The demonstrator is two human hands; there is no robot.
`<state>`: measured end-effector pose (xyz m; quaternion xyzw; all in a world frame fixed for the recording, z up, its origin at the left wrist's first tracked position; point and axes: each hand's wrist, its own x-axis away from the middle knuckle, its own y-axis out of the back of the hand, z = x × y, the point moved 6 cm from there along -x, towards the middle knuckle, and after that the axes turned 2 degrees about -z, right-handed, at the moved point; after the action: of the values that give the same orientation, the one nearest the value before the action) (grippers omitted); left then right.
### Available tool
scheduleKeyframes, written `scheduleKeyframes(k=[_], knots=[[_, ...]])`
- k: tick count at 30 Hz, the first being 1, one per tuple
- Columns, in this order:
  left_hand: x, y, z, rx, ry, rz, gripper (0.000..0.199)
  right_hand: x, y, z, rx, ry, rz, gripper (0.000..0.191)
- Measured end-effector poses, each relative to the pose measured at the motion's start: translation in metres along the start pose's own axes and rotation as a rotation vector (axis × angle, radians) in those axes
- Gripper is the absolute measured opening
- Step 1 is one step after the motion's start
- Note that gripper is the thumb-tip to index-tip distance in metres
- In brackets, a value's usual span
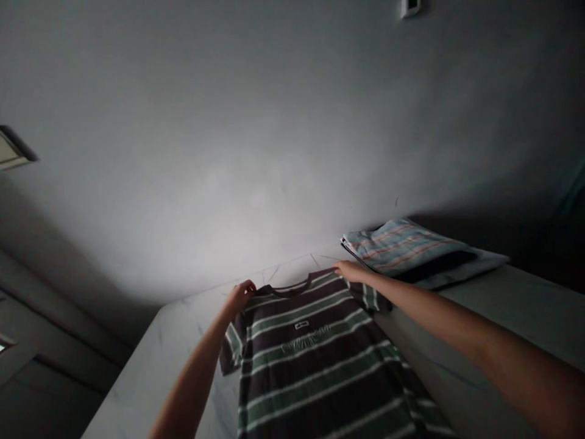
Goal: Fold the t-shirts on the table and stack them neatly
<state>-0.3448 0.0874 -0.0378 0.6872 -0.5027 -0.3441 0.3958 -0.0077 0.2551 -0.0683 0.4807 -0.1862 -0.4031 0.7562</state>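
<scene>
A short-sleeved T-shirt [311, 366] with dark, green and white stripes lies spread out front side up, its neckline toward the wall and its lower part cut off by the bottom of the view. At the shoulder left of the collar, my left hand [241, 295] pinches the fabric with bent fingers. My right hand [350, 269] grips the opposite shoulder, its fingers closed on the cloth near the sleeve seam. Both sleeves hang out to the sides, and small lettering shows on the chest.
The shirt rests on a pale marble-patterned table [178, 347] set against a grey wall [256, 152]. Beyond my right hand, folded clothes [406, 247] with light blue and orange stripes on top are stacked. A framed object [13, 149] hangs at far left.
</scene>
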Motion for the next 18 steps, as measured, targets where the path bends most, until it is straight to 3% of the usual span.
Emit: scheduleKeyframes(k=[3,10,14,18], knots=[[-0.018,-0.014,0.017,-0.031,0.019,-0.017,0.019,-0.019,-0.011,-0.012,0.028,0.028,-0.064,0.016],[-0.056,-0.014,0.034,-0.298,0.011,-0.070,0.017,-0.061,-0.012,-0.036,0.073,0.104,-0.061,0.012],[-0.067,-0.025,0.030,-0.359,0.007,-0.096,0.017,-0.076,-0.016,-0.047,0.103,0.006,-0.103,0.019],[-0.054,-0.031,0.043,-0.428,0.090,-0.162,0.024,-0.077,-0.011,-0.067,0.059,-0.184,-0.090,0.034]])
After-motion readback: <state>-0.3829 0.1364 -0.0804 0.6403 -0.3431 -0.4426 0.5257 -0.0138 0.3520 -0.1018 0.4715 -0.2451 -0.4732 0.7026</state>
